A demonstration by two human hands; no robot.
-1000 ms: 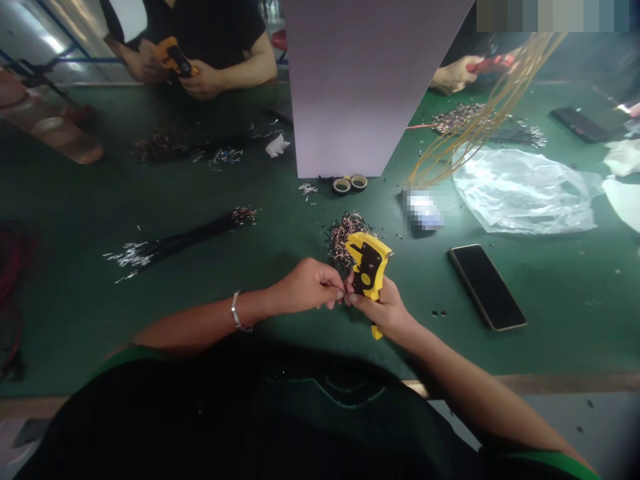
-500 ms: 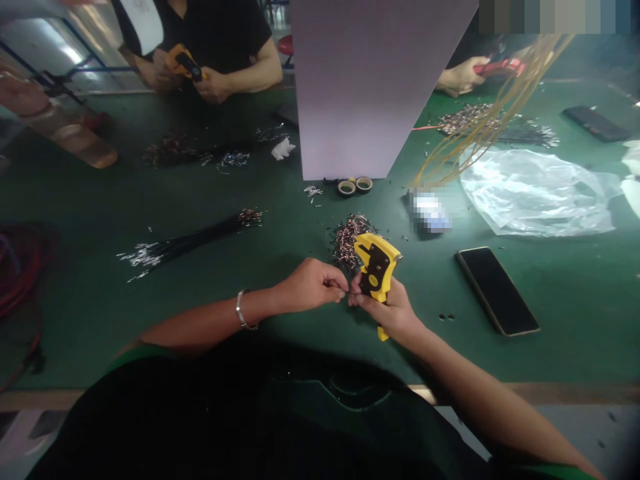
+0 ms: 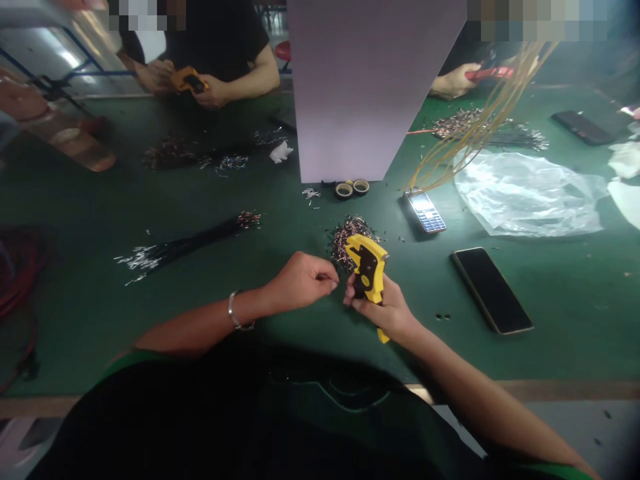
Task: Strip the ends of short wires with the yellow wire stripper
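My right hand (image 3: pixel 383 307) is wrapped round a yellow and black wire stripper (image 3: pixel 369 267), its jaws pointing up and left. My left hand (image 3: pixel 307 281), with a silver bracelet at the wrist, is closed in a pinch just left of the tool; what it holds, if anything, is too small to make out. A small gap separates the two hands. Behind the tool lies a pile of short copper and black wire bits (image 3: pixel 347 233). To the left, a bundle of black wires (image 3: pixel 193 245) with silvery and copper ends rests on the green table (image 3: pixel 280 220).
A dark phone (image 3: pixel 493 290) lies at right, with a keypad phone (image 3: pixel 425 212) and clear plastic bag (image 3: pixel 530 193) behind. Two tape rolls (image 3: pixel 353 189) sit before an upright pale panel (image 3: pixel 370 87). Two people's hands hold tools across the table. Red cables (image 3: pixel 20 273) lie far left.
My hands have moved slightly apart, and the thin dark wire seen between them no longer shows there. The view has shifted a little.
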